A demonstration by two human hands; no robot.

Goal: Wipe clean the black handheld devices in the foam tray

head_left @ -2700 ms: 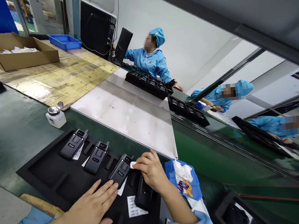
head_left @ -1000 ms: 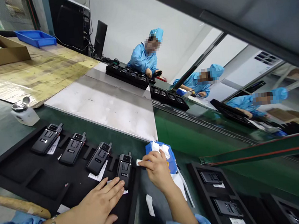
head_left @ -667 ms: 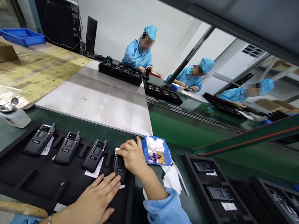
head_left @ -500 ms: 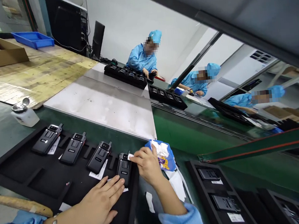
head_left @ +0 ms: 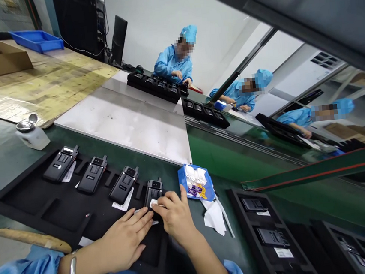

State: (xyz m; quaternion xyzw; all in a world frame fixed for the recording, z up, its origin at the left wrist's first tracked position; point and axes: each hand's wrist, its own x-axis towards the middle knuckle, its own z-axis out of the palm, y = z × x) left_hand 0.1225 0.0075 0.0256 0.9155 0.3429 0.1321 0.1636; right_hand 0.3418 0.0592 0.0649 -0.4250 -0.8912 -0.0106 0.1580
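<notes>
My right hand pinches a small white wipe and presses it on the back of a black handheld radio. My left hand lies flat, fingers stretched out, with its fingertips at the lower end of that same radio. Most of the radio's lower half is hidden under the hands. It sits at the right end of a black foam tray. Three similar radios, one of them the nearest radio, lie back side up in a row to its left, with white labels beside them.
A blue bin with white wipes stands beyond my right hand. A dispenser bottle is at the left. More radios fill a black tray at the right. A white board lies ahead; several co-workers in blue sit beyond.
My right hand has moved the wipe from the radio's upper right edge down to the middle of its back. My left hand stays on the radio. The view has shifted slightly.
</notes>
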